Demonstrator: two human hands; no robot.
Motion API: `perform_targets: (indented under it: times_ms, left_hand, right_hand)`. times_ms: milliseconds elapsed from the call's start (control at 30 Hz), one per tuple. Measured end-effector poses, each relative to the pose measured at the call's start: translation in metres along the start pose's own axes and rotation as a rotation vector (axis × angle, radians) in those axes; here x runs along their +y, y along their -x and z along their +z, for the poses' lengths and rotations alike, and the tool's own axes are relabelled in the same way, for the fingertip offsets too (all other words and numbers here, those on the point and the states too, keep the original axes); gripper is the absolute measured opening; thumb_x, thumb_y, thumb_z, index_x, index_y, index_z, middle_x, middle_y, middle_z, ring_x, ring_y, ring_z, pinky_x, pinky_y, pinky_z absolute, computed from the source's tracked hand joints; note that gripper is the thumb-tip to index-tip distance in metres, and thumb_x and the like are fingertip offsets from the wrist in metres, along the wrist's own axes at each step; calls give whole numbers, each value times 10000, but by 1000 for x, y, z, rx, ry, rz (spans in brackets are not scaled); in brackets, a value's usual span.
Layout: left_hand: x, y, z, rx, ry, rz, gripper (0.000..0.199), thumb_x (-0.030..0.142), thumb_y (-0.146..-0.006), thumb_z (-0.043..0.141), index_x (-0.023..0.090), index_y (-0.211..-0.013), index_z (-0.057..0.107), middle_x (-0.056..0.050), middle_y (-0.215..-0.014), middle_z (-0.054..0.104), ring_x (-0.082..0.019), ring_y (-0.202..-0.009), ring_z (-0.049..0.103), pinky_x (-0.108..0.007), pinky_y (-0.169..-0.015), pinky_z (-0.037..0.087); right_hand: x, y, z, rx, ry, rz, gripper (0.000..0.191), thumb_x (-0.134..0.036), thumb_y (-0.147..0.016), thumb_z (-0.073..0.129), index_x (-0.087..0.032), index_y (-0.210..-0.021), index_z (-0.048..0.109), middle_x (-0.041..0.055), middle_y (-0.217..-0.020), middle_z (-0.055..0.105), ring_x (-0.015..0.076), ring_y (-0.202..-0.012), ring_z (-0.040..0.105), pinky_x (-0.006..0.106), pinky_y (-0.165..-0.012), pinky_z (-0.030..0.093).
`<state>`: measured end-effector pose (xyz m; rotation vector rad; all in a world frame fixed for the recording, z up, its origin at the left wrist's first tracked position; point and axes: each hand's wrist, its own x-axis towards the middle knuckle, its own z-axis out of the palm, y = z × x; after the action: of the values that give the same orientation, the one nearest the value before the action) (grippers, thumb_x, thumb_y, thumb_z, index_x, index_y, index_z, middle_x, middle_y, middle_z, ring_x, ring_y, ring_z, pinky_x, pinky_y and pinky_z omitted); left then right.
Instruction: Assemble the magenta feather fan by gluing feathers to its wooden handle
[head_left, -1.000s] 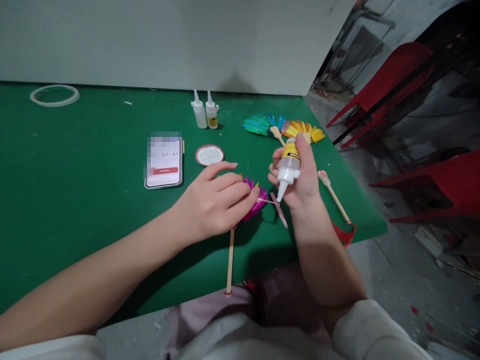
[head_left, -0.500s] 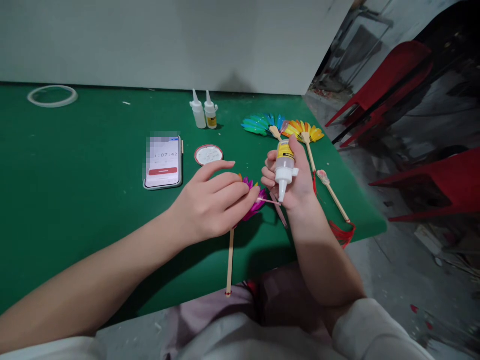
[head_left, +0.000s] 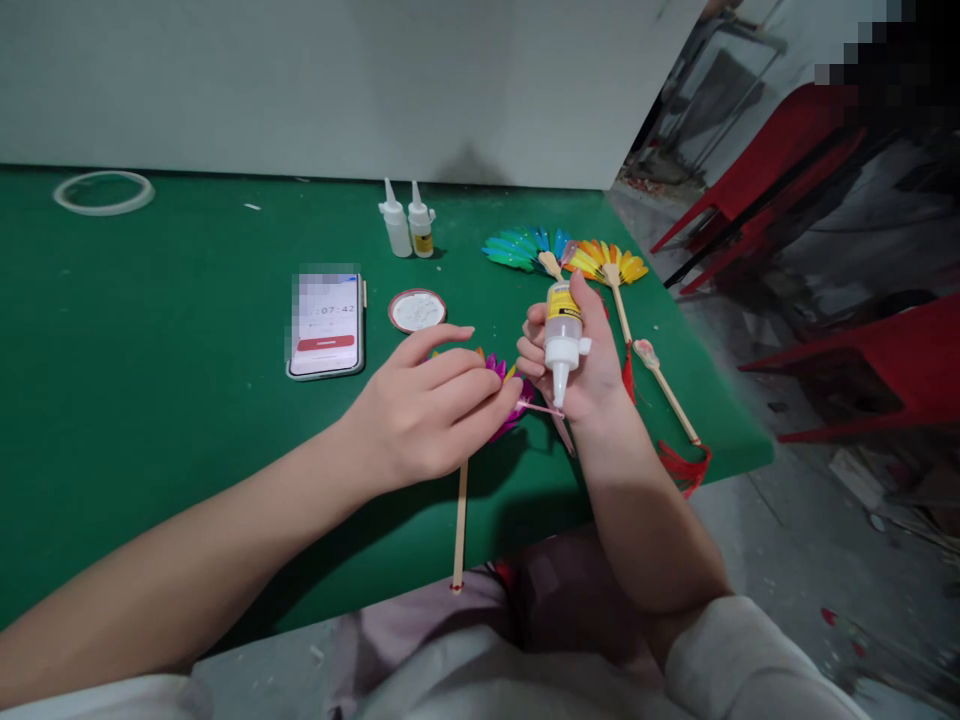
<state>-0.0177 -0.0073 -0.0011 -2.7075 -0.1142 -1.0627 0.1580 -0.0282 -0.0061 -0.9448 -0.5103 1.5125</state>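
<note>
My right hand (head_left: 589, 355) is wrapped round a glue bottle (head_left: 564, 325) with a yellow label, tipped nozzle-down. The nozzle tip meets, or nearly meets, the end of a thin pink strip (head_left: 544, 408). My left hand (head_left: 427, 410) pinches the other end of that strip between its fingertips. Under the left hand lies a magenta and yellow petalled fan (head_left: 499, 425), partly hidden; its wooden stick (head_left: 460, 525) points toward me past the table edge. Another pale pink piece (head_left: 564, 436) shows below the right hand.
Behind stand two glue bottles (head_left: 397, 232), near a round white lid (head_left: 418, 311) and a phone (head_left: 326, 325). To the right lie a blue-green fan (head_left: 525, 248), a yellow-orange fan (head_left: 611, 262) and a bare stick (head_left: 671, 400) with red tassel. A clear ring (head_left: 103, 208) lies far left.
The glue bottle and my right hand have shifted slightly left and down, the nozzle now nearer the strip's end. My left hand has barely moved and keeps its pinch.
</note>
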Motion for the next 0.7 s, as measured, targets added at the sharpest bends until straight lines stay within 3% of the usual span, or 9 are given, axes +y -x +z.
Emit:
perform_targets:
  times_ms: [300,567,700]
  left_hand:
    - [1,-1,-1,-2,-19,-8,130,132,-842,495,198,-904,587,26,-698,634,-104,-695,593,-363,-833,483]
    - [1,0,-1,20,13,-14,122,134,-832,510,199,-906,583,23,-715,638,-109,-715,591,-370,-846,470]
    - [1,0,-2,8,0,-15,109,148,-841,498,200,-883,584,27,-722,640,-110,-702,593,-367,-831,480]
  right_hand:
    - [4,0,0,-2,61,-23,471,-657,-723,446,-214,-571,503,-52,-446,392,74,-355,292,218,-316,287]
    - [7,1,3,-75,-29,13,531,-674,-727,437,-179,-564,536,-65,-441,337,52,-358,302,187,-320,280]
    - [8,1,4,-52,27,-6,536,-701,-704,440,-192,-564,536,-59,-437,351,62,-355,312,200,-316,291]
